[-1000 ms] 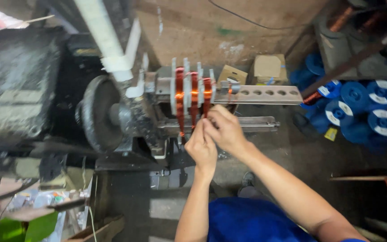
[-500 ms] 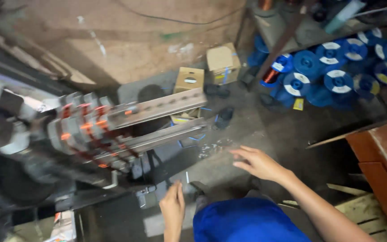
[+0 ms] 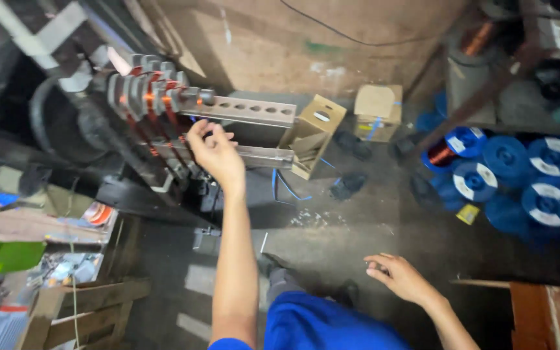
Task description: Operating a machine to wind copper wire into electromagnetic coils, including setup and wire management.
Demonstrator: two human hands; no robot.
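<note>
At the far left of the frame I saw a bright green plastic piece (image 3: 1, 254) lying on a cluttered wooden bench (image 3: 82, 301). Above it, in the upper left, stood the grey metal winding former with its bands of orange copper wire (image 3: 150, 104), blurred but clearly mounted on a dark machine. From it 2 perforated grey metal bars (image 3: 254, 113) ran toward the middle of the frame, ending beside an open brown cardboard box (image 3: 315, 133).

My left hand (image 3: 214, 150) was raised at the former, just right of the copper bands, fingers curled in close against the lower bar; whether they actually pinched a wire I could not tell. The forearm ran straight down to the bottom edge, beside my blue trousers (image 3: 332, 327).

My right hand (image 3: 400, 277) hung low at the lower centre-right, well apart from the former, fingers loosely spread and holding nothing, over the dusty concrete floor (image 3: 332, 227).

Further right, a second small cardboard box (image 3: 377, 110) sat against the wall, and a heap of blue plastic wire spools with white labels (image 3: 520, 175) filled the right edge.
</note>
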